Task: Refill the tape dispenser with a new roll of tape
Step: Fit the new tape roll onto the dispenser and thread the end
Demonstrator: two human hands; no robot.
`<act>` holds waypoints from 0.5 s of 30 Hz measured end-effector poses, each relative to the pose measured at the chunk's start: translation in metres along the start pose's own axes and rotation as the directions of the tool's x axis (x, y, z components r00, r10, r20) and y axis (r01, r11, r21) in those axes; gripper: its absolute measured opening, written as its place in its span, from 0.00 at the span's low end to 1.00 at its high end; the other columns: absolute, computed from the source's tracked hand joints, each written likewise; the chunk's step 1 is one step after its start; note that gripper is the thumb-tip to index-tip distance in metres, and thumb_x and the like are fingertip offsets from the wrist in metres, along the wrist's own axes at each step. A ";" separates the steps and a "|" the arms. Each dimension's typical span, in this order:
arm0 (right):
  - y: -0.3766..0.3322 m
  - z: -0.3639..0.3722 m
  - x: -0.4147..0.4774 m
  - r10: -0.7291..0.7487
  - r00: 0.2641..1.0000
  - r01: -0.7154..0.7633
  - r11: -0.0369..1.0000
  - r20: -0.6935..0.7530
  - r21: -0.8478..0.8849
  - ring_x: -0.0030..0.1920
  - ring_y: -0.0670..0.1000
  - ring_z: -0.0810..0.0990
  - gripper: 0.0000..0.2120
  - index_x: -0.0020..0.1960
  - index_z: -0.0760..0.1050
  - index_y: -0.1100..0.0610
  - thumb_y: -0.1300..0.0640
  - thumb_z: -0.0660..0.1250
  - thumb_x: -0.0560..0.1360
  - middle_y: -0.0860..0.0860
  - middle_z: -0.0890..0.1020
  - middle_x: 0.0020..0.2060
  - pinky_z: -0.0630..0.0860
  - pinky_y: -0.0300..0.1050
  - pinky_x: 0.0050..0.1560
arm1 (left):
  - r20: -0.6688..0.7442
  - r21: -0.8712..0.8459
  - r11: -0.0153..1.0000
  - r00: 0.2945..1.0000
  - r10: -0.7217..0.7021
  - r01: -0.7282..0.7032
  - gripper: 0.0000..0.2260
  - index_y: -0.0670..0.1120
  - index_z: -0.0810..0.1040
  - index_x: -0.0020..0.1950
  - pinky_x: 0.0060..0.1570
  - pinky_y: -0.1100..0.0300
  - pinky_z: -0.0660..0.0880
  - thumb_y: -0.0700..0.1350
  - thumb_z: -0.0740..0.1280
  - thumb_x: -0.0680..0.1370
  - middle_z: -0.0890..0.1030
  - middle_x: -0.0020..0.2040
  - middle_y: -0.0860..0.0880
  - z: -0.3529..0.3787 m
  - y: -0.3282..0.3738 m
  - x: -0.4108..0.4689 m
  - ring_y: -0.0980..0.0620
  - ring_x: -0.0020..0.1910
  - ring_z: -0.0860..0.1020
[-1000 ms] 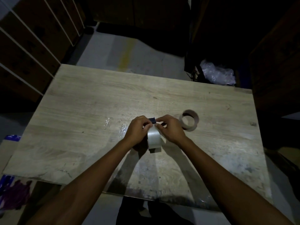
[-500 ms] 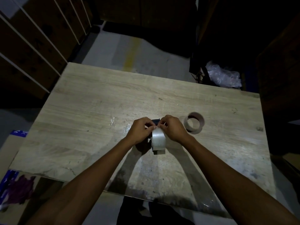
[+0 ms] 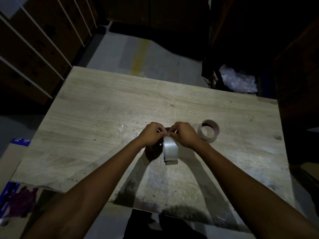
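A roll of clear tape (image 3: pixel 170 150) stands on edge in the middle of the wooden table (image 3: pixel 107 107), seated in a dark tape dispenser (image 3: pixel 167 129) that my hands mostly hide. My left hand (image 3: pixel 151 135) and my right hand (image 3: pixel 184 135) meet over the top of the roll, both pinching the tape's end at the dispenser's front. An empty brown cardboard core (image 3: pixel 208 129) lies on the table just right of my right hand.
Scraps of clear tape (image 3: pixel 122 130) stick to the table left of my hands. Shelves with boxes (image 3: pixel 34 49) stand at the left. A crumpled plastic bag (image 3: pixel 239 81) lies beyond the table's far right corner. Cardboard with blue print (image 3: pixel 15 195) lies on the floor.
My hands stay on the tape end, with fingertips drawn closer together over the roll. The camera view has shifted slightly; the empty core has not moved.
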State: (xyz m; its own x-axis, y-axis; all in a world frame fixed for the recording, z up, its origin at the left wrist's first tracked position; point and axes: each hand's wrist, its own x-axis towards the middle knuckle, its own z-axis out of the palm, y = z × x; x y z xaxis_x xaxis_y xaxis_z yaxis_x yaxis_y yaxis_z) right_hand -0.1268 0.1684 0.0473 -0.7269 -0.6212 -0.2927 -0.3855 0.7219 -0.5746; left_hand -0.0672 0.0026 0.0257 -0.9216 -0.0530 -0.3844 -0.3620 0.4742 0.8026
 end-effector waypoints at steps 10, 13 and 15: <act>0.001 0.006 -0.005 0.000 0.999 0.001 1.000 -0.040 0.014 0.42 0.53 0.79 0.07 0.45 0.82 0.59 0.57 0.67 0.77 0.54 0.82 0.42 0.75 0.50 0.45 | -0.200 -0.478 0.862 0.935 -0.293 0.168 0.06 0.34 0.80 0.46 0.33 0.64 0.77 0.38 0.70 0.77 0.81 0.40 0.42 0.020 -0.011 -0.014 0.49 0.37 0.80; 0.003 0.006 -0.006 -0.018 0.999 0.019 1.000 -0.045 0.021 0.43 0.53 0.79 0.07 0.45 0.82 0.58 0.57 0.67 0.77 0.54 0.82 0.43 0.75 0.50 0.45 | -0.178 -0.479 0.852 0.927 -0.329 0.210 0.07 0.34 0.81 0.45 0.34 0.63 0.76 0.39 0.69 0.77 0.81 0.39 0.44 0.027 -0.014 -0.014 0.51 0.36 0.78; 0.006 0.006 -0.007 -0.036 0.998 0.038 0.999 -0.048 0.039 0.44 0.53 0.79 0.07 0.46 0.83 0.58 0.58 0.67 0.76 0.54 0.82 0.44 0.75 0.50 0.46 | -0.183 -0.487 0.851 0.929 -0.320 0.198 0.07 0.34 0.81 0.45 0.35 0.61 0.76 0.39 0.69 0.77 0.80 0.38 0.44 0.031 -0.016 -0.015 0.51 0.36 0.78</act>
State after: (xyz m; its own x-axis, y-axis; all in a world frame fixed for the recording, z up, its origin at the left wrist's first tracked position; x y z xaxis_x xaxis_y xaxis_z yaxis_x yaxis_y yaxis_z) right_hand -0.1203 0.1753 0.0413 -0.7391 -0.6314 -0.2345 -0.3907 0.6854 -0.6144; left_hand -0.0433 0.0232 0.0047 -0.7662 -0.3619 -0.5309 -0.5581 -0.0345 0.8290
